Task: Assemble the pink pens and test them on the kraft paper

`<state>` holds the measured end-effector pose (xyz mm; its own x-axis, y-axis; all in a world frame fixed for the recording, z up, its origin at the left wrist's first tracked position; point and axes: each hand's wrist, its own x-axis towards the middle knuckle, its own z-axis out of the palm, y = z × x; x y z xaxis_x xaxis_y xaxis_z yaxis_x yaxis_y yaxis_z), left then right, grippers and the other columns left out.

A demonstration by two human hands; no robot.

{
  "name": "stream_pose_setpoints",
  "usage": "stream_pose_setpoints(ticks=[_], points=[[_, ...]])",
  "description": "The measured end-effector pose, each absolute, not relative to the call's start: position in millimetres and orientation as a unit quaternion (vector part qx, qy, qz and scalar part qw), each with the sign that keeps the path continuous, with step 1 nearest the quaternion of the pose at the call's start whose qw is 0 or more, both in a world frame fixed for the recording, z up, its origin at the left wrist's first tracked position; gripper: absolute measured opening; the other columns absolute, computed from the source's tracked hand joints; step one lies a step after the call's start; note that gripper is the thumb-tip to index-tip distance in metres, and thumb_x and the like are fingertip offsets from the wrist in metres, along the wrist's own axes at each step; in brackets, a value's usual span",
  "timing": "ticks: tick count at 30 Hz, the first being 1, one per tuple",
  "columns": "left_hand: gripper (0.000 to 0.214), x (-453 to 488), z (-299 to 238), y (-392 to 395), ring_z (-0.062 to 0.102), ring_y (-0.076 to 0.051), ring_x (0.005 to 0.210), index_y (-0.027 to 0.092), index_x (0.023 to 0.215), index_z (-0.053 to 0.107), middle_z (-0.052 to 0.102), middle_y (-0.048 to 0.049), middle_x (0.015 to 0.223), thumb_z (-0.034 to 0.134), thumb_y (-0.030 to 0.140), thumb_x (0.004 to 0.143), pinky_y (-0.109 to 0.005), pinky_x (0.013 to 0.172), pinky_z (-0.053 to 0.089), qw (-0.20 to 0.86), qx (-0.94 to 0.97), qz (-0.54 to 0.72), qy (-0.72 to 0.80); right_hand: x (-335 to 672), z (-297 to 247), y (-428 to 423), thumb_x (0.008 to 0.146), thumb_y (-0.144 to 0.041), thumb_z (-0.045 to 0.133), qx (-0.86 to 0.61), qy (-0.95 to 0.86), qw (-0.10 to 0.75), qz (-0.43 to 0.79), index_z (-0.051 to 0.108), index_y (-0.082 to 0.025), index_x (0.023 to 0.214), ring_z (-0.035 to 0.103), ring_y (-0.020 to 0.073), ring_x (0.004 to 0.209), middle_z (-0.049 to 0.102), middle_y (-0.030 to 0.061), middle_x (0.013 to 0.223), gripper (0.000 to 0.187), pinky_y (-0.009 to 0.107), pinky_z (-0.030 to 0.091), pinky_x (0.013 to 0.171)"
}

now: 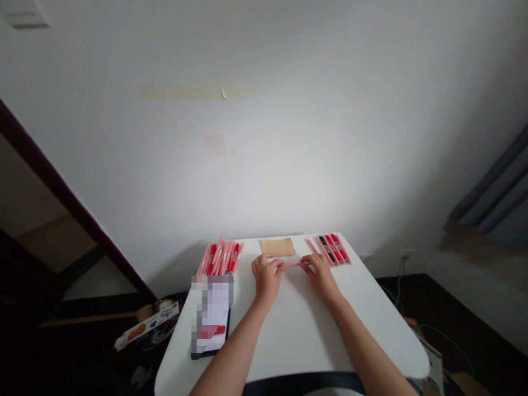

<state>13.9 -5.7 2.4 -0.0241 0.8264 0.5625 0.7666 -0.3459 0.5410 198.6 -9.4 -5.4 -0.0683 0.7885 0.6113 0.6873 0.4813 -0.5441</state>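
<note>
A slim pink pen lies level between my two hands, a little above or on the white table; I cannot tell which. My left hand pinches one end of it, and my right hand has its fingers closed on the other end. Just beyond the hands is a brown piece of paper or card. To the left lies a heap of pink and red pens. On the right, several pink, red and black pens lie side by side.
A tablet or large phone, its screen blurred out, lies at the table's left edge near my left forearm. Behind the table rises a white wall. Boxes and clutter sit on the floor at left, and green cables at right.
</note>
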Motion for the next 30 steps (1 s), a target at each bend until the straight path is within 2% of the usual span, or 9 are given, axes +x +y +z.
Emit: stream_pose_setpoints(ticks=[11, 17, 22, 30], points=[[0.009, 14.3, 2.7, -5.9, 0.051, -0.022, 0.106, 0.028, 0.08, 0.074, 0.061, -0.0049, 0.103, 0.068, 0.034, 0.077, -0.043, 0.097, 0.035, 0.03, 0.696, 0.441, 0.566, 202.7, -7.3, -7.5, 0.093, -0.038, 0.046, -0.517, -0.732, 0.443, 0.022, 0.069, -0.024, 0.089, 0.055, 0.023, 0.085, 0.064, 0.008, 0.084, 0.027, 0.038, 0.044, 0.077], [0.011, 13.8, 0.8, -5.0, 0.05, -0.022, 0.106, 0.027, 0.081, 0.073, 0.061, -0.0054, 0.104, 0.066, 0.034, 0.079, -0.044, 0.099, 0.034, 0.018, 0.69, 0.439, 0.576, 203.9, -10.8, -5.9, 0.089, -0.038, 0.055, -0.514, -0.719, 0.467, 0.026, 0.062, -0.024, 0.11, 0.055, 0.0247, 0.094, 0.064, 0.0086, 0.097, 0.027, 0.041, 0.044, 0.084], [0.01, 13.3, -0.3, -3.8, 0.05, -0.022, 0.106, 0.027, 0.08, 0.073, 0.061, -0.0058, 0.104, 0.066, 0.034, 0.078, -0.044, 0.098, 0.035, 0.013, 0.691, 0.439, 0.574, 205.1, -11.5, -4.7, 0.09, -0.035, 0.053, -0.511, -0.721, 0.467, 0.03, 0.065, -0.023, 0.095, 0.055, 0.0242, 0.091, 0.065, 0.0076, 0.091, 0.017, 0.04, 0.044, 0.082], [0.012, 12.4, -0.8, -2.2, 0.051, -0.021, 0.106, 0.027, 0.081, 0.073, 0.062, -0.0051, 0.104, 0.066, 0.036, 0.078, -0.042, 0.098, 0.035, 0.01, 0.691, 0.45, 0.565, 206.0, -13.4, -3.1, 0.093, -0.041, 0.047, -0.515, -0.726, 0.455, 0.022, 0.07, -0.024, 0.093, 0.054, 0.0231, 0.087, 0.064, 0.0081, 0.087, 0.029, 0.039, 0.044, 0.081]])
